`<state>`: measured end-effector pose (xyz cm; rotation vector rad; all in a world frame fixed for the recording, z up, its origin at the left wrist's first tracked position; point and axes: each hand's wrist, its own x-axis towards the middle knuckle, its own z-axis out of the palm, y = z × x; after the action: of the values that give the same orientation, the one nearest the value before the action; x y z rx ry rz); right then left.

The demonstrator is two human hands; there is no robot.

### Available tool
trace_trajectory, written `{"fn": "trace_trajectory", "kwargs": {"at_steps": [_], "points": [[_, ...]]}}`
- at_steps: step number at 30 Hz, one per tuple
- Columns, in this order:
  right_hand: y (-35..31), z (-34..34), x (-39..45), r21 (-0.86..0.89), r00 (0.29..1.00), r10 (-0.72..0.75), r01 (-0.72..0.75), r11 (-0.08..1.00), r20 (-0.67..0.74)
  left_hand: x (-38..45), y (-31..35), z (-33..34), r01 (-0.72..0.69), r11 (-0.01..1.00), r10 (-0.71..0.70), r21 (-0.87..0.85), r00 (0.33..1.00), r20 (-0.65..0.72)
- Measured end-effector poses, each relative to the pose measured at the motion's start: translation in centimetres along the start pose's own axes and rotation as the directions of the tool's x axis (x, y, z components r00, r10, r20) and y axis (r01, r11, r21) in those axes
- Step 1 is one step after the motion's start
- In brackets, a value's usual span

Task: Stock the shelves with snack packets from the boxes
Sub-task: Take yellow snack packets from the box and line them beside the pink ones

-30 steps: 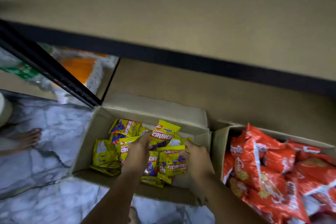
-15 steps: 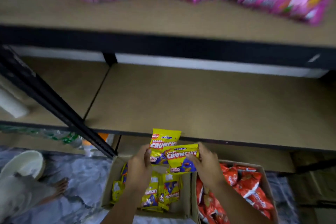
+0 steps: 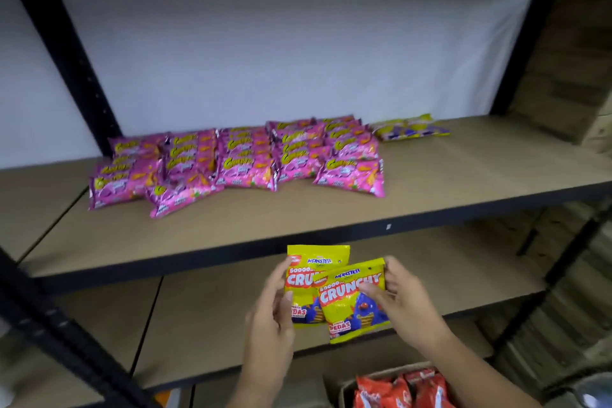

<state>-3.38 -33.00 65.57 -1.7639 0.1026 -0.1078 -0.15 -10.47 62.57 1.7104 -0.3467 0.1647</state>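
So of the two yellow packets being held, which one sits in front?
The tilted yellow packet gripped by the right hand. It overlaps the upright packet held by the left hand, hiding the end of its "CRUNCHY" lettering.

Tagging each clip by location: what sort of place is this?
Likely a shop stockroom: black metal-framed shelving with board shelves, rows of pink snack packets, and a cardboard box of red snack packets below.

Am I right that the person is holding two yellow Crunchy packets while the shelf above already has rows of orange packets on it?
Not quite. The head view shows the left hand and right hand holding two yellow Crunchy packets, but the rows on the shelf are pink packets, not orange.
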Motion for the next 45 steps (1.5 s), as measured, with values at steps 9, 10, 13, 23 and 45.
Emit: {"fn": "trace_trajectory", "kwargs": {"at_steps": [9, 10, 13, 23, 45], "points": [[-6.9, -8.8, -0.3, 0.025, 0.929, -0.249, 0.265, 0.964, -0.275, 5.4, 8.5, 6.5, -0.159, 0.977, 0.168, -0.144, 0.984, 0.055], [-7.2, -9.7, 0.0, 0.041, 0.917, -0.264, 0.289, 0.956, -0.300, 6.1, 9.2, 7.5, -0.134, 0.974, 0.147, -0.181, 0.987, 0.065], [-7.7, -12.6, 1.3, 0.091, 0.891, -0.281, 0.333, 0.939, -0.355, 8.3, 10.5, 10.7, -0.126, 0.970, 0.142, -0.207, 0.988, 0.067], [-5.6, -26.4, 10.7, 0.115, 0.878, -0.254, 0.325, 0.939, -0.406, 18.0, 12.8, 24.6, -0.138, 0.950, 0.138, -0.279, 0.990, -0.019], [2.3, -36.1, 38.6, -0.185, 0.911, -0.255, 0.204, 0.961, -0.323, 36.8, 4.3, 34.9, 0.041, 0.950, 0.043, 0.311, 0.965, -0.259]]}}
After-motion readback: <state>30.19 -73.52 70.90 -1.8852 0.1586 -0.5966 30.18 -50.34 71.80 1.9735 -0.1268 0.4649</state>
